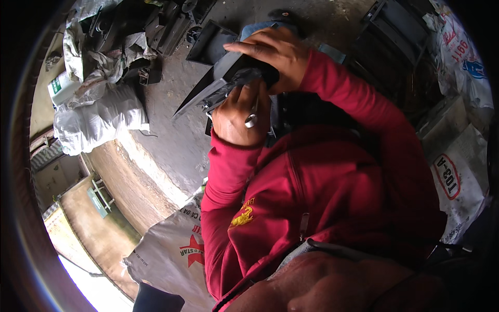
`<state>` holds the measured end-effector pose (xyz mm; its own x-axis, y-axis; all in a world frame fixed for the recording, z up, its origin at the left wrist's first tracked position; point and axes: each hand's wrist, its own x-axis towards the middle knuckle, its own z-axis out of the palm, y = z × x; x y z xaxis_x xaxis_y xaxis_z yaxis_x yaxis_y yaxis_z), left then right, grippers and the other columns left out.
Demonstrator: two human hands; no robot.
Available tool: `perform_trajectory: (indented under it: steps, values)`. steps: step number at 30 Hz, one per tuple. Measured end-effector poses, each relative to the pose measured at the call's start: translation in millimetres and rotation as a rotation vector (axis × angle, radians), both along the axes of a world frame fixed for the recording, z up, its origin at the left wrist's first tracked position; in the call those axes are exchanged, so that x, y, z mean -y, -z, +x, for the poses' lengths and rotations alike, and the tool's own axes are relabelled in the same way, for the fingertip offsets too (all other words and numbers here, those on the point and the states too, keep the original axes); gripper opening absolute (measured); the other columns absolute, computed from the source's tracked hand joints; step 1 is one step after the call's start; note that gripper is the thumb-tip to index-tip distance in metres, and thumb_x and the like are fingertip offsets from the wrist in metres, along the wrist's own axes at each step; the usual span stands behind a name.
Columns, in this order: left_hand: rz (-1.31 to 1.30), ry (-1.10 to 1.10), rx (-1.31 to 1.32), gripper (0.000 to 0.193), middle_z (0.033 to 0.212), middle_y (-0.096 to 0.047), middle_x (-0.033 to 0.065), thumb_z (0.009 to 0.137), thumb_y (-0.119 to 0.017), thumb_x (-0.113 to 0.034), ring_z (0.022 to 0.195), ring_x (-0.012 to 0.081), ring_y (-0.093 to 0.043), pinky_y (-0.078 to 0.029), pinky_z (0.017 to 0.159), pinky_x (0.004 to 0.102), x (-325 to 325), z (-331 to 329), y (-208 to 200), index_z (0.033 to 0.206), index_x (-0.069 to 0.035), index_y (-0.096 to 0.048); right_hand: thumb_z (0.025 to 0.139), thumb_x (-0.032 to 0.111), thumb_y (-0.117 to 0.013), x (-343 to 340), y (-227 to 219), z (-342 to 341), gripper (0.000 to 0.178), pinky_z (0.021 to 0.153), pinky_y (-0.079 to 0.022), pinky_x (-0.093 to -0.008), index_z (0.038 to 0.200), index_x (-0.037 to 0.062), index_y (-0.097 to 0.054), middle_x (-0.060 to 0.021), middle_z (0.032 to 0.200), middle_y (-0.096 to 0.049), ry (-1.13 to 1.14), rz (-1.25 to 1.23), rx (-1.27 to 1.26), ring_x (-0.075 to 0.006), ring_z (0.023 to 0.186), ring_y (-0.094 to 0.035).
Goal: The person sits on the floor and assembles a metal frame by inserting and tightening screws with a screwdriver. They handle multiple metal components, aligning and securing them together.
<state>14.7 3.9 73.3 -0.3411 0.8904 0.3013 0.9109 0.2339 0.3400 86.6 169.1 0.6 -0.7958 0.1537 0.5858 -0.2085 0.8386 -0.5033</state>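
A dark grey sheet-metal part [205,88] with angled sides is in front of my chest, its pointed edge toward the left. My right hand [280,54] grips its upper right side, with the fingers laid over the top. My left hand [235,117] is closed round a small shiny wrench [251,121], whose ring end sticks out near the knuckles. These left fingertips reach into the metal part, where the wrench's other end is hidden. A blue surface [260,28] shows just beyond the right hand.
An open dark metal box [210,42] lies on the grey floor beyond the part. Wrapped white bundles [101,118] and metal pieces [169,28] are at left. Dark metal frames [397,28] stand far right. White sacks lie at right [452,174] and near left [166,255].
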Motion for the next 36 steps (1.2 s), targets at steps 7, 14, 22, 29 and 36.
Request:
perform_trajectory:
  steps: [7,14,22,29,36]
  values:
    - [0.275,-0.141,1.449,0.045,0.096,-0.070,0.0204,0.099,-0.057,-0.032,0.080,0.0287,-0.072,-0.059,0.063,0.0348,20.5,-24.3,76.3,0.121,0.008,-0.060,0.050,0.022,-0.091,-17.7,19.9,8.9,0.108,0.103,-0.038,-0.0467,0.146,0.0226,-0.041,-0.0033,0.123,-0.058,0.032,-0.030,-0.055,-0.0297,0.123,-0.051]
    - [0.308,-0.027,1.006,0.033,0.097,-0.071,0.0195,0.099,-0.059,-0.018,0.082,0.0266,-0.071,-0.057,0.066,0.0325,20.7,-14.2,40.8,0.117,0.009,-0.062,0.057,0.037,-0.090,-15.4,7.6,7.0,0.105,0.100,-0.041,-0.0459,0.147,0.0244,-0.038,-0.0070,0.123,-0.058,0.068,0.028,-0.024,-0.0301,0.117,-0.055]
    - [0.007,-0.060,0.070,0.016,0.082,-0.070,0.0136,0.086,-0.068,-0.007,0.068,0.0320,-0.069,-0.054,0.060,0.0374,1.0,3.1,0.0,0.101,-0.007,-0.071,0.052,0.019,-0.085,2.2,-6.5,1.3,0.098,0.104,-0.041,-0.0462,0.142,0.0189,-0.047,-0.0062,0.122,-0.059,0.056,0.027,-0.033,-0.0300,0.118,-0.053]
    - [0.213,-0.123,1.399,0.042,0.096,-0.072,0.0177,0.100,-0.056,-0.031,0.083,0.0249,-0.072,-0.058,0.067,0.0319,15.6,-25.5,65.0,0.120,0.006,-0.062,0.046,0.020,-0.091,-16.9,10.5,10.3,0.107,0.102,-0.040,-0.0445,0.142,0.0170,-0.045,-0.0052,0.121,-0.059,0.044,0.000,-0.037,-0.0286,0.120,-0.053]
    - [0.275,-0.013,0.794,0.024,0.088,-0.073,0.0137,0.099,-0.057,-0.013,0.082,0.0197,-0.071,-0.056,0.067,0.0272,15.6,-16.5,34.3,0.111,0.005,-0.067,0.055,0.033,-0.091,-14.3,9.2,10.2,0.104,0.103,-0.039,-0.0465,0.145,0.0205,-0.040,-0.0055,0.128,-0.057,0.040,-0.038,-0.029,-0.0295,0.120,-0.053]
